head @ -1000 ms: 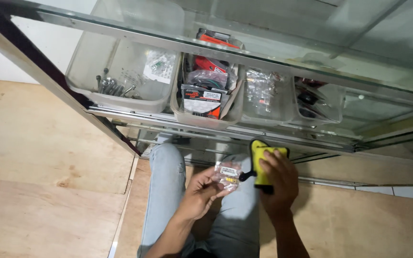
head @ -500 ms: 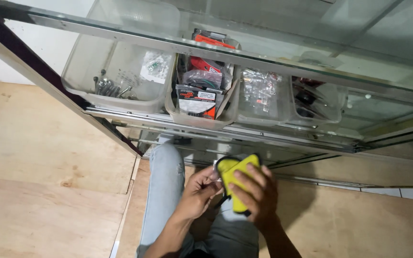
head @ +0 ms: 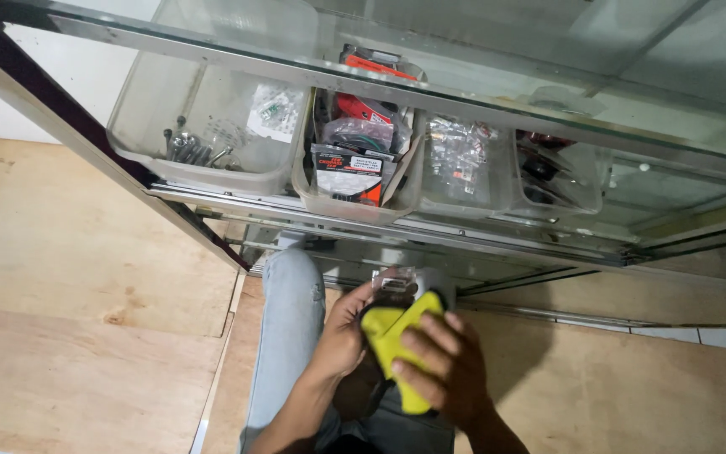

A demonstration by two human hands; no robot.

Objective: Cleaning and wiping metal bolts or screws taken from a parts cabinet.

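Fingers (head: 430, 336) of right hand (head: 443, 370) grip yellow cloth (head: 392, 336), long axis running upper-right/lower-left.

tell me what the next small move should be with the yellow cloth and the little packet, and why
Probably a short wipe across the packet. The right hand presses the yellow cloth against the small clear packet, which the left hand pinches from below over the lap. Cloth and packet already touch, so a rub seems the likeliest step; the open bins sit above, out of the hands' grip.
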